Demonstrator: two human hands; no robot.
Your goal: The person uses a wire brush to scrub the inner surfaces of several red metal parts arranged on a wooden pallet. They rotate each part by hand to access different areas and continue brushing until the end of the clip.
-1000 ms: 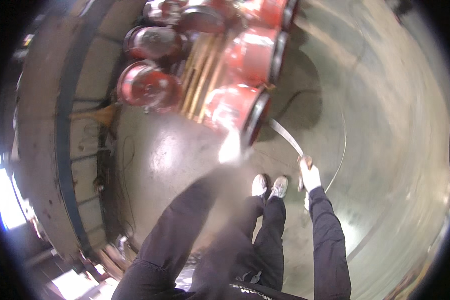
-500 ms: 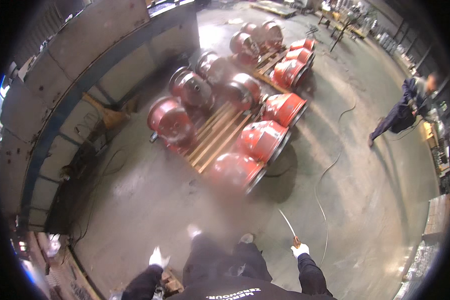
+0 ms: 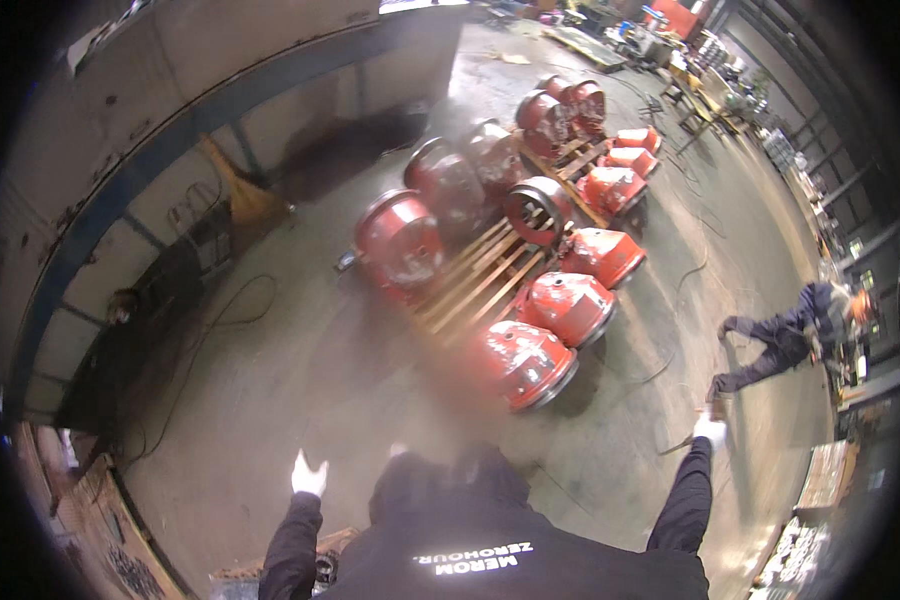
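Both arms (image 3: pixel 685 500) outstretched, left hand (image 3: pixel 310 474) spread wide, right hand (image 3: pixel 710 430) (white-gloved) gripping a slim tool (image 3: pixel 676 446)

Grey concrete floor (image 3: pixel 260 400). On it, ahead of and between left hand (image 3: pixel 310 475) and right hand (image 3: pixel 710 430): slatted wooden pallet (image 3: pixel 472 272) bearing red bell-shaped castings (image 3: pixel 565 303). Farther ahead, second wooden pallet (image 3: pixel 573 160), also with red castings. Ahead-left of left hand: dark cable (image 3: pixel 208 332), loosely looped.

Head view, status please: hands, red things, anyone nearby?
Left hand open, empty. Right hand gripping a thin tool. Red drum-shaped parts ahead, untouched. Another person off to the right.
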